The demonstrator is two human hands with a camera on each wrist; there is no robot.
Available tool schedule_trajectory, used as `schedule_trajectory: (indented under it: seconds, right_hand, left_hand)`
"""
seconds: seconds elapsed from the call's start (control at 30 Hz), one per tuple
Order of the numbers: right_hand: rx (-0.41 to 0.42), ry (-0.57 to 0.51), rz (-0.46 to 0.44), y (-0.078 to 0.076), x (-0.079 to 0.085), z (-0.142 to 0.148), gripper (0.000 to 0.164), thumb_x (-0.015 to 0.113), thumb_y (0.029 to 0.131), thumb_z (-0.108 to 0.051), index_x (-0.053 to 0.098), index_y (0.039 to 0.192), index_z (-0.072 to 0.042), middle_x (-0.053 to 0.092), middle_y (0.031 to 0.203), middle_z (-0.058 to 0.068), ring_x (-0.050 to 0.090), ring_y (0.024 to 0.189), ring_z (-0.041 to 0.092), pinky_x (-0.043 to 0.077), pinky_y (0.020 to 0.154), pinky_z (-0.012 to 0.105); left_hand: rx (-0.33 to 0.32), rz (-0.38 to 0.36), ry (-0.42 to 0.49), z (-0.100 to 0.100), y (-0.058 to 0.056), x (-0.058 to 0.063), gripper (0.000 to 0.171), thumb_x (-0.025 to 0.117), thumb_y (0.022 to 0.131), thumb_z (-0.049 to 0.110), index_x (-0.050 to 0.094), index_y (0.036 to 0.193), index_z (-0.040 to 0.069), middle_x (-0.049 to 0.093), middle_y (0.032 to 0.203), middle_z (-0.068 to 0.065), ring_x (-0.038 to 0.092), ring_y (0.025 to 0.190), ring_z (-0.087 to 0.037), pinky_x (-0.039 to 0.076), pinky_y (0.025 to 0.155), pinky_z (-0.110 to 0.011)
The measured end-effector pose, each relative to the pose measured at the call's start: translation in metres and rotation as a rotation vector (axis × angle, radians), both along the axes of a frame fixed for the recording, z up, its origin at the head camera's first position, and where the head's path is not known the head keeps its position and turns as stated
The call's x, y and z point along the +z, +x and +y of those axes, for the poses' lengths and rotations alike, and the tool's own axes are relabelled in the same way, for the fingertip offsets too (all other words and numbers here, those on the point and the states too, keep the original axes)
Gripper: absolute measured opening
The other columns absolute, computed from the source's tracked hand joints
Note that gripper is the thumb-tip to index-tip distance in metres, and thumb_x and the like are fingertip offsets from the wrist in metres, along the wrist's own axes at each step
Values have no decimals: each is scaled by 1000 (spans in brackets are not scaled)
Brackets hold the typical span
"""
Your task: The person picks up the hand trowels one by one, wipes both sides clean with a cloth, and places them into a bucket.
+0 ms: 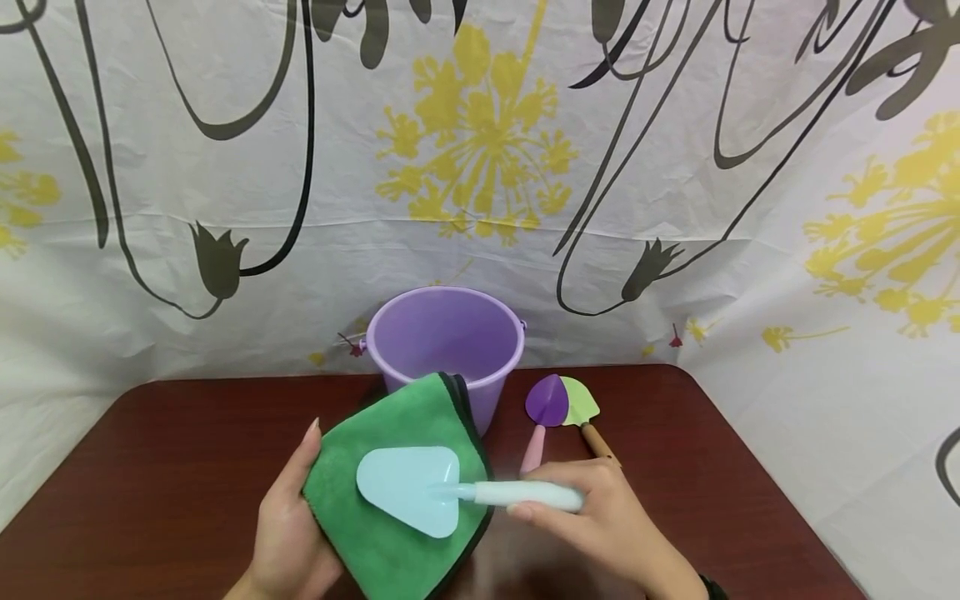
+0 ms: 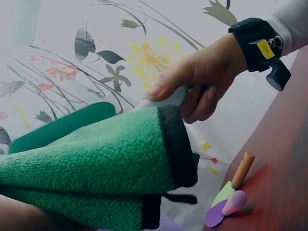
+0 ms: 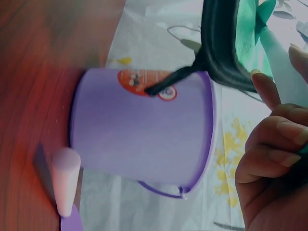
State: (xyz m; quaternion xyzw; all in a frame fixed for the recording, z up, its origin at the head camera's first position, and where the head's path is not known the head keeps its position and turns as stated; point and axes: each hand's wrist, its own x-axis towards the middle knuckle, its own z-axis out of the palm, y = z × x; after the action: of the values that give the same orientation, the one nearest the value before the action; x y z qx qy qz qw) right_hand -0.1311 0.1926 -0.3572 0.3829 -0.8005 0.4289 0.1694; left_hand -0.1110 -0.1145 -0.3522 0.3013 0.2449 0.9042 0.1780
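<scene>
My left hand holds a folded green cloth with dark edging, its thumb along the left edge. Over the cloth lies the light blue blade of a toy trowel, the flat side facing up in the head view. My right hand grips the trowel's pale handle from the right. The left wrist view shows the cloth's thick folds from the side, and the right hand beyond them with fingers curled round the handle. Fingers beneath the cloth are hidden.
Behind the cloth stands a purple bucket on the dark red table. Right of it lie a purple toy trowel with a pink handle and a light green one with a brown handle. A patterned curtain hangs behind.
</scene>
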Motion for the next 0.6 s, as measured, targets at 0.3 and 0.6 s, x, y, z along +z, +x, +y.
schedule_trajectory:
  seconds: [0.3, 0.6]
  right_hand:
    - [-45, 17, -78, -2, 7, 17, 17, 83, 84, -14, 76, 94, -25, 68, 74, -14, 53, 60, -4, 49, 62, 14]
    - [-109, 58, -44, -4, 13, 27, 19, 85, 82, -15, 76, 92, -28, 63, 68, -20, 49, 56, -5, 46, 99, 7]
  left_hand:
    - [-6, -3, 5, -7, -1, 5, 76, -5, 109, 45, 50, 140, 2, 61, 135, -9, 60, 124, -22, 51, 107, -35]
    - [12, 23, 29, -19, -3, 5, 77, -6, 108, 45, 51, 136, 1, 61, 133, -10, 60, 123, -24, 51, 106, -37]
